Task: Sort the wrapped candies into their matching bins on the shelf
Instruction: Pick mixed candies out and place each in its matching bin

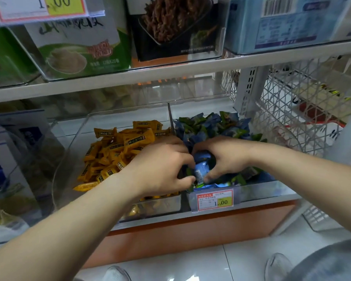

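Down in blue-candy bin (257, 191); clutching blue wrapped candies (201, 168) between curled left hand (160, 169) and right hand (226, 157); likely light, crinkly, slippery; best pinched mid-body.

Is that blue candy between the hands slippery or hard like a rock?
Probably a bit slippery and crinkly: the blue candy has a glossy, creased wrapper. Likely light too, since it looks small between the left hand and right hand holding it. It should not roll much, being a flattish packet.
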A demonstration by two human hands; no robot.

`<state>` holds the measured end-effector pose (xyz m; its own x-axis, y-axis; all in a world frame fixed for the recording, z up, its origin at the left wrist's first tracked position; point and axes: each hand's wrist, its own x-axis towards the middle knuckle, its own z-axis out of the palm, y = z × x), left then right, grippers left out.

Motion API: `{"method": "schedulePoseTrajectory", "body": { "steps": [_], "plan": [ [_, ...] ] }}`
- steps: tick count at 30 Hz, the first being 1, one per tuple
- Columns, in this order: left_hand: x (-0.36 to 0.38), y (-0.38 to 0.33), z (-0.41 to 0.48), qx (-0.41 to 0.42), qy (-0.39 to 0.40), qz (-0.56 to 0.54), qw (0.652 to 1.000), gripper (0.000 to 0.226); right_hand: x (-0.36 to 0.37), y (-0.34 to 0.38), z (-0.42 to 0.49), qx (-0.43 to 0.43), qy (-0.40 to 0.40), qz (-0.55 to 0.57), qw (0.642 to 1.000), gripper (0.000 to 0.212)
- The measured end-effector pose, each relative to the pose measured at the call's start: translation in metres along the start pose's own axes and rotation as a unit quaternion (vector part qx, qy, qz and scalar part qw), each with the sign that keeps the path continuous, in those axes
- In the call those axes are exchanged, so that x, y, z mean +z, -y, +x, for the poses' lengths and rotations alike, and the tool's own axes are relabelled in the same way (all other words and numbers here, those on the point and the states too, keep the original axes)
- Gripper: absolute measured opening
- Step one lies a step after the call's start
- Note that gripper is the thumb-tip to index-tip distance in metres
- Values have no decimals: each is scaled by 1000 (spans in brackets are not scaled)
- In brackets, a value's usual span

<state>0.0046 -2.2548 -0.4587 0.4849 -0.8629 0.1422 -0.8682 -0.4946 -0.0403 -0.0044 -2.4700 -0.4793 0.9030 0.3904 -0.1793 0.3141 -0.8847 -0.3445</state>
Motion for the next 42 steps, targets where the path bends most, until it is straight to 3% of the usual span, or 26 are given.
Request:
{"method": "schedulePoseTrajectory", "body": {
  "steps": [6, 10, 12, 14, 16, 19, 21, 23, 24, 26, 29, 32, 34, 36, 37, 39, 42],
  "plan": [
    [5, 3, 7, -27, 2, -61, 998, 25, -31, -25, -17, 58, -179, 49, 981, 70],
    [2, 1, 10, -50, 32, -123, 991, 15, -50, -43, -36, 190, -178, 0, 966, 97],
    [1, -2, 12, -57, 26, -133, 989, 12, -51, -42, -40, 195, -215, -26, 957, 88],
    [-1, -2, 15, -81, -4, -178, 981, 10, -50, -34, -41, 130, -258, 26, 957, 54],
    [-2, -2, 19, -120, -62, -225, 965, 10, -44, -24, -39, 68, -227, 139, 962, 26],
    [-1, -4, 30, -175, -153, -261, 937, 14, -30, -7, -38, 20, -147, 241, 959, 34],
    [1, -7, 40, -203, -190, -295, 914, 11, -22, -1, -33, 16, -157, 187, 970, 44],
    [2, -9, 46, -211, -195, -324, 901, 4, -20, 0, -29, 14, -210, 137, 968, 26],
    [2, -9, 46, -207, -196, -321, 903, 4, -22, -2, -29, 24, -238, 126, 963, 18],
    [0, -6, 42, -198, -203, -259, 923, 13, -30, -14, -31, 84, -265, 93, 956, 24],
    [-1, 6, 29, -206, -177, -136, 953, 38, -36, -30, -37, 201, -248, -36, 947, 52],
    [5, 15, 17, -254, -75, -117, 957, 62, -28, -21, -31, 117, -238, 29, 964, 47],
    [10, 18, 12, -258, -31, -138, 956, 64, -14, -6, -23, 65, -121, 62, 989, 48],
    [12, 19, 8, -236, -20, -171, 956, 63, 1, 6, -15, 51, -12, -8, 999, 53],
    [12, 20, 6, -225, -22, -187, 956, 63, 5, 7, -10, 45, 7, -48, 998, 52],
    [13, 21, 2, -208, -25, -218, 953, 64, 1, 7, -5, 29, -17, -51, 998, 44],
    [14, 24, -3, -194, -29, -257, 946, 69, -20, -6, -6, 36, -117, -4, 992, 36]
  ]
}}
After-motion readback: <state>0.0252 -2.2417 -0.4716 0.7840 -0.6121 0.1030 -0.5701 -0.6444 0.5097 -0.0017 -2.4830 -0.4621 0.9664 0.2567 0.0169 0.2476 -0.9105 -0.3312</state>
